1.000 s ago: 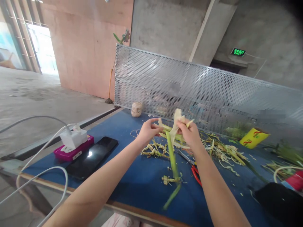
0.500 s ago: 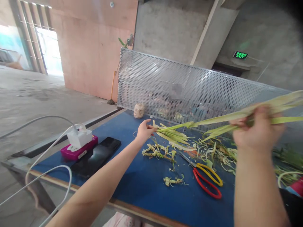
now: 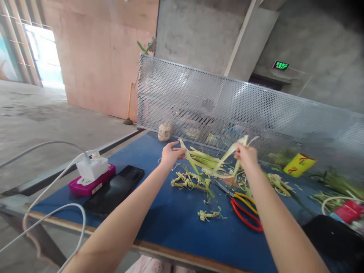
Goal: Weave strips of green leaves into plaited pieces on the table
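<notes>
My left hand (image 3: 170,156) is closed in a pinch on a green leaf strip (image 3: 194,167), which hangs down toward the table. My right hand (image 3: 247,154) is clenched round pale leaf strips (image 3: 227,154) that droop in a loop. Between the hands lies a bundle of flat green strips (image 3: 203,159). Nearer to me are a cluster of knotted leaf pieces (image 3: 187,182) and one smaller knotted piece (image 3: 208,215). Scissors (image 3: 247,218) with one red and one yellow handle rest under my right forearm, which partly hides them.
A black phone (image 3: 119,187) and a magenta power strip (image 3: 92,181) with white plug and cables lie left. At the back stand a whitish jar (image 3: 164,132) and a perforated metal screen (image 3: 182,94). A yellow box (image 3: 299,165), leaf scraps and a black cloth-like item (image 3: 335,235) are right.
My right hand has come left and away from me, toward my left hand. The long strips it held stretched out to the right now hang in a loop. The view has turned slightly right.
</notes>
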A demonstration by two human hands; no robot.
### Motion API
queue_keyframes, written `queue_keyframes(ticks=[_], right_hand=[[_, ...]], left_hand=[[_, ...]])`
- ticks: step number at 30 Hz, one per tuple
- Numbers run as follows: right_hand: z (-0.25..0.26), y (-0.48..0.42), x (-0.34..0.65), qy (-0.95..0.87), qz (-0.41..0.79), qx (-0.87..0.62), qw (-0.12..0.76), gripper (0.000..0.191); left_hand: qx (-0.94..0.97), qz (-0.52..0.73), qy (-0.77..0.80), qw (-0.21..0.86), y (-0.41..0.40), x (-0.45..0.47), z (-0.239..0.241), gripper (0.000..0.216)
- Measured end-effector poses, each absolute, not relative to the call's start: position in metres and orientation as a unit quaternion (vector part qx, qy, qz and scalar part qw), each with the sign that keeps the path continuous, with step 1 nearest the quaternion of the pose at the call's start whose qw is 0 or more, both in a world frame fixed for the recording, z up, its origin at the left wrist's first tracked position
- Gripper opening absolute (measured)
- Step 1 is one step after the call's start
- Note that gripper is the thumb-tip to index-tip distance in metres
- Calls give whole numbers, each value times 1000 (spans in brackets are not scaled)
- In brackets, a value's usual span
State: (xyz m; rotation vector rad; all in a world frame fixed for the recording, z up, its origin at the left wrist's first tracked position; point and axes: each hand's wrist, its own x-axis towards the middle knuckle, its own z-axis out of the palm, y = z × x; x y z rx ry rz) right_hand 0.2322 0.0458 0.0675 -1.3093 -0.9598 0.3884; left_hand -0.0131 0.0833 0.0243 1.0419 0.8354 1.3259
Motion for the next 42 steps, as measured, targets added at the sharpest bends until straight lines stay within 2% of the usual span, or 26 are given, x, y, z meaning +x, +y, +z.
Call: queue_keyframes(ticks=[5, 12, 15, 17, 22, 27, 33, 37, 42], right_hand=[[37, 65, 224, -424, 220, -648, 592, 30], [53, 36, 192, -524, 224, -661, 488, 15], [55, 25, 165, -677, 139, -603, 398, 18], [54, 20, 157, -710, 87, -590, 374, 15], [54, 14, 159, -698, 76, -575, 421, 15], [60, 11, 151, -689, 48, -563, 454, 14], [63, 10, 146, -738, 13, -570, 361, 20], [61, 7, 149, -769, 44, -564, 297, 25], [55, 5, 154, -763, 89, -572, 287, 23]], left_hand=[[454, 557, 351, 600, 79, -16, 25, 62], [465, 495, 313, 664, 67, -3, 25, 62], [471, 460, 296, 692, 58, 5, 25, 61], [471, 445, 289, 705, 53, 9, 26, 61], [474, 440, 269, 714, 45, 11, 33, 63], [518, 481, 280, 650, 42, 10, 38, 61], [523, 508, 269, 630, 43, 8, 39, 51], [519, 503, 262, 639, 46, 8, 35, 49], [532, 469, 266, 652, 45, 8, 33, 51]])
